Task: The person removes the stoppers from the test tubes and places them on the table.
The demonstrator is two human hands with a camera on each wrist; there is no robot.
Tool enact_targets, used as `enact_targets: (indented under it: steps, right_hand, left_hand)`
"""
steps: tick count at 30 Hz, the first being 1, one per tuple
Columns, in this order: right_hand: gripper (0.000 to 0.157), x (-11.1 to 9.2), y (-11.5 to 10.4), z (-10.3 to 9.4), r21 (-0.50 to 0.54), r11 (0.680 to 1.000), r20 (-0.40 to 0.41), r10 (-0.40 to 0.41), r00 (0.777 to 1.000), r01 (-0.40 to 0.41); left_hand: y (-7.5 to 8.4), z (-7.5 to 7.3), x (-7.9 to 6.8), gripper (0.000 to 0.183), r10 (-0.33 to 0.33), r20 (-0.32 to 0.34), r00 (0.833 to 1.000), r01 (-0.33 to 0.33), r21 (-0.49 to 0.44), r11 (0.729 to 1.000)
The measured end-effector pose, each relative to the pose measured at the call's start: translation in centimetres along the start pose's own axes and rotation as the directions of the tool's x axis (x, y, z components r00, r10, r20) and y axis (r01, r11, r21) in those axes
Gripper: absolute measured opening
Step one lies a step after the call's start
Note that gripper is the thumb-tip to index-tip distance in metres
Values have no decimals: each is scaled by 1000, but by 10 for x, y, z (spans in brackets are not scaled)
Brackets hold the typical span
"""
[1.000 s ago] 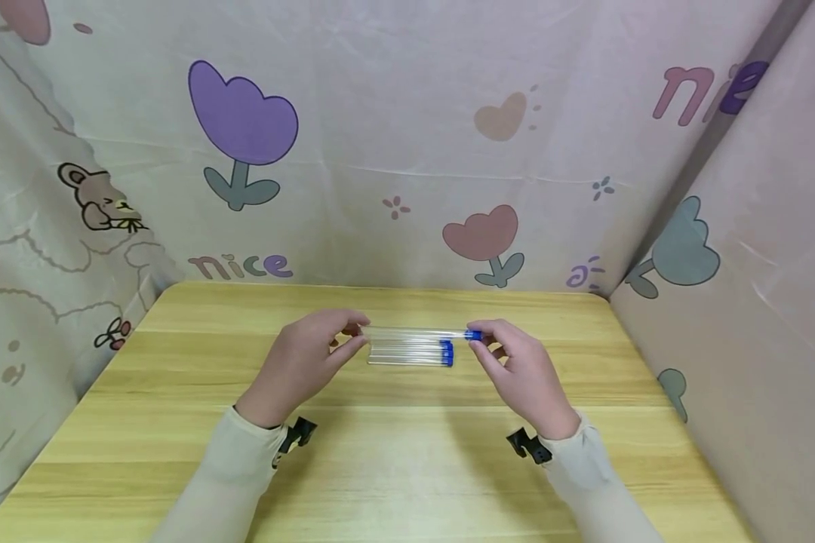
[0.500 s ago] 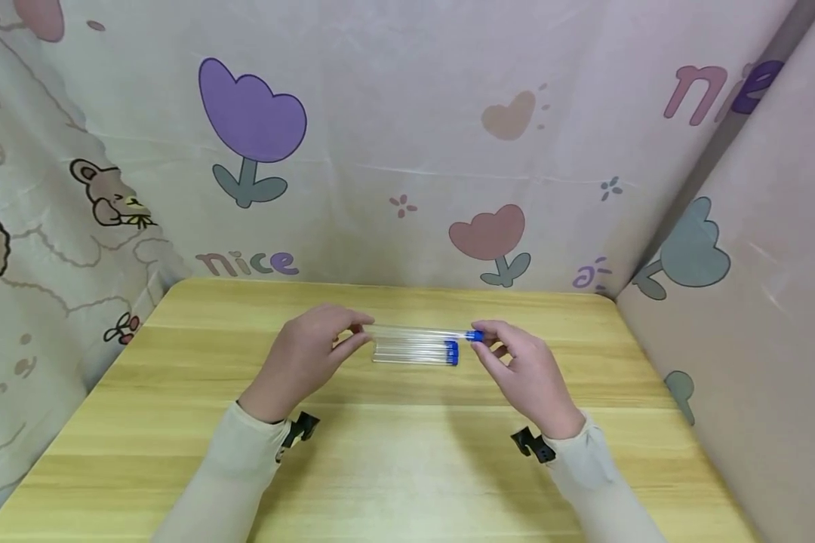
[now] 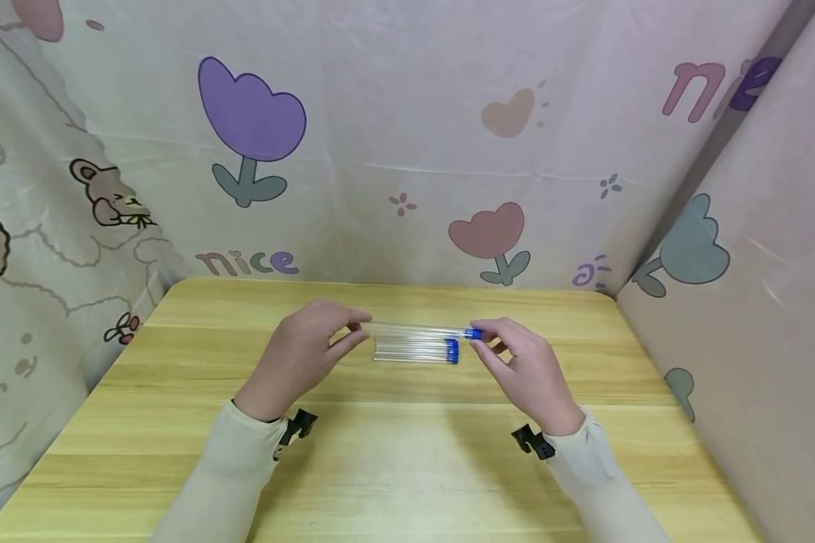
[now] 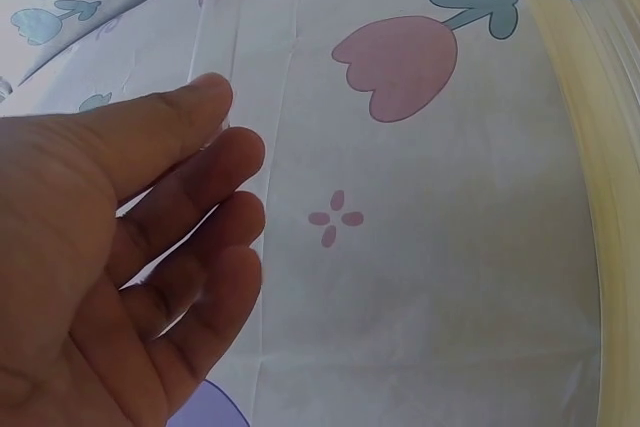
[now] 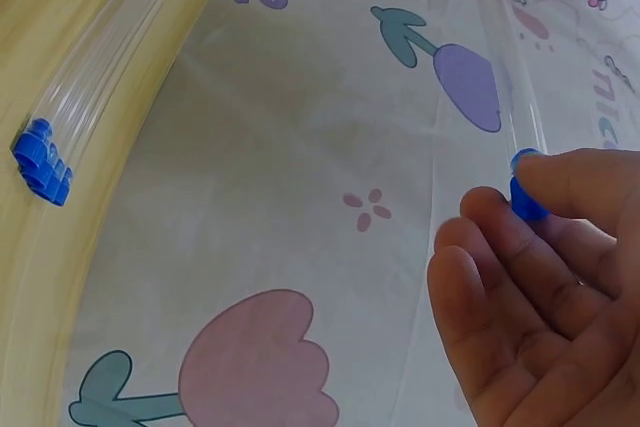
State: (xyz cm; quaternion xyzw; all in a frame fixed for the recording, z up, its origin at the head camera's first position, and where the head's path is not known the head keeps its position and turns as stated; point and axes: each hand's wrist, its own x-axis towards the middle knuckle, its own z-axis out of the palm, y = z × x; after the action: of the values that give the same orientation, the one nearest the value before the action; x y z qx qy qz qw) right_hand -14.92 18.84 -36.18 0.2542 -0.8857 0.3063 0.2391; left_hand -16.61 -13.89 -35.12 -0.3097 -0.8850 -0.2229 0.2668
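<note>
A clear test tube [image 3: 417,330] with a blue cap [image 5: 527,187] is held level above the table, stretched between both hands. My left hand [image 3: 306,351] pinches its plain end between thumb and fingers; in the left wrist view the hand [image 4: 160,217] hides most of that end. With thumb and forefinger, my right hand [image 3: 523,366] grips the capped end. Just below the held tube, on the table, several more capped test tubes [image 3: 410,351] lie side by side. Their blue caps [image 5: 42,162] all point to the right in the head view.
The wooden table [image 3: 407,452] runs back to a printed fabric curtain [image 3: 380,151]. More curtain encloses its left and right sides. A small black wrist camera [image 3: 299,426] sits at the left sleeve, another black wrist camera [image 3: 533,442] at the right.
The view has shifted slightly, moving the whole scene a little to the right. Both hands keep the same hold on the test tube, and the row below stays put.
</note>
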Motion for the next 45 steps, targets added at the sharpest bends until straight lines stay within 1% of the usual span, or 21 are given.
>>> enact_targets:
  steps: [2, 6, 9, 13, 18, 20, 22, 25, 27, 32, 39, 45]
  right_hand:
    - [23, 0, 0, 1, 3, 1000, -17, -7, 1000, 7]
    - [21, 2, 1, 5, 2, 998, -64, -58, 996, 58]
    - [18, 4, 1, 8, 4, 996, -95, -87, 992, 88]
    - [15, 8, 0, 13, 1, 996, -129, -89, 988, 89]
    - [15, 14, 0, 16, -53, 996, -166, -84, 983, 76]
    - [16, 15, 1, 16, -76, 995, -158, -80, 984, 69]
    - [17, 13, 1, 16, -80, 995, -123, -69, 990, 60]
    - [19, 11, 0, 15, -65, 997, -57, -44, 997, 40]
    - [21, 10, -1, 14, -46, 998, -36, -36, 999, 35]
    - [20, 9, -1, 11, -36, 998, -53, -61, 997, 59]
    - [19, 11, 1, 10, -44, 994, -58, -104, 993, 102]
    - [20, 11, 3, 7, -42, 984, -22, -174, 984, 173]
  left_hand:
    - [0, 0, 0, 25, 4, -14, 1000, -4, 0, 1000]
    - [-2, -1, 0, 23, 11, -43, 999, -11, 2, 1000]
    - [-2, -3, 1, 23, 14, -50, 999, -13, 3, 1000]
    - [-2, -3, 1, 23, 12, -57, 998, -12, -5, 1000]
    - [-1, -1, 2, 24, 5, -78, 997, -5, -3, 1000]
    - [0, -1, 3, 24, 5, -87, 996, -5, 2, 1000]
    - [1, -1, 3, 24, 4, -94, 996, -4, 4, 1000]
    - [1, -1, 2, 24, 0, -93, 996, 0, 5, 1000]
    - [1, 0, 2, 23, -3, -87, 996, 4, 5, 1000]
    - [2, 1, 1, 23, -2, -75, 997, 2, -2, 1000]
    - [2, 3, 2, 31, 4, -56, 998, -4, 1, 1000]
    - [0, 4, 1, 23, 60, -102, 993, -58, 27, 998]
